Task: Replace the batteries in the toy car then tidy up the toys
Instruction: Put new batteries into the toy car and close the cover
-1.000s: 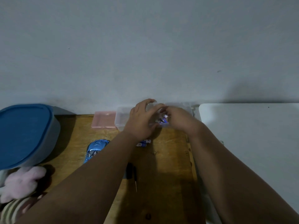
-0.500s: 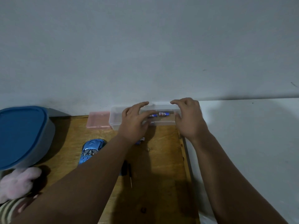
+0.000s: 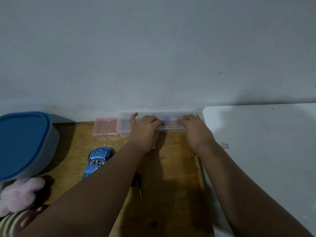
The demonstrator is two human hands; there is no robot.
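A long clear plastic box lies against the wall at the back of the wooden table. Both hands rest flat on its lid: my left hand near the middle, my right hand at the right end. Blurred blue batteries show through the lid between them. The shiny blue toy car lies on the table to the left of my left forearm. A black-handled screwdriver lies near the forearm, partly hidden by it. More batteries peek out under my left wrist.
A small pink box sits left of the clear box. A grey tub with a blue lid stands at the far left, with a pink plush toy in front of it. A white surface adjoins the table on the right.
A second ago both hands held batteries above the open clear box. The batteries now lie inside it, and both hands press flat on its lid.
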